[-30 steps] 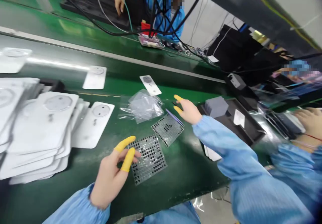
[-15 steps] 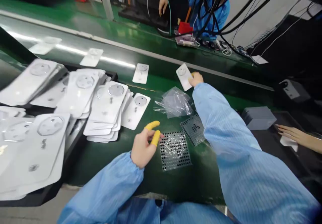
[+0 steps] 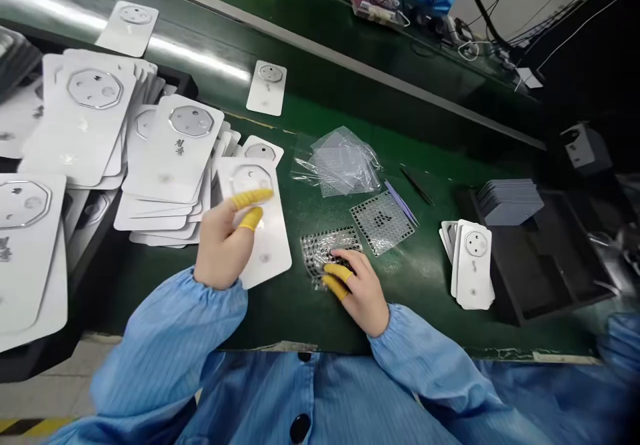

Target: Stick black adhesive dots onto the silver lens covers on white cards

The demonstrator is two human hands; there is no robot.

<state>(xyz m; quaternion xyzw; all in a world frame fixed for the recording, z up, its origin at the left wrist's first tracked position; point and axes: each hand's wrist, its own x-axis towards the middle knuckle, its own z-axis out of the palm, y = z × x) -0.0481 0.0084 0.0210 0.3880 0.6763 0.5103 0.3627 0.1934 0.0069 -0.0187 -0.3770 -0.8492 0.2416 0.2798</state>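
Note:
Yellow finger cots cover the thumb and forefinger of my left hand (image 3: 225, 241), which is closed on the left side of a white panel (image 3: 267, 251). That panel has an octagonal recess near its top; the fingers behind it are hidden. My right hand (image 3: 363, 288), also with two yellow finger cots, pinches the lower edge of a clear sheet of black dots (image 3: 313, 245). The sheet bends up at that edge. Just behind lies a second dotted sheet (image 3: 383, 225), with purple tweezers (image 3: 400, 201) across its corner.
Stacked white panels (image 3: 170, 158) fill a black tray on the left. Clear plastic sheets (image 3: 345, 165) and dark tweezers (image 3: 417, 185) lie mid-bench. On the right are a small panel stack (image 3: 473, 268), grey pieces (image 3: 510, 201) and a black tray (image 3: 545, 298). One panel (image 3: 267, 88) lies farther back.
My right hand has come back from the far strip to the near dotted sheet and no longer holds a panel. My left hand moved left and now holds a panel. The view has tilted down.

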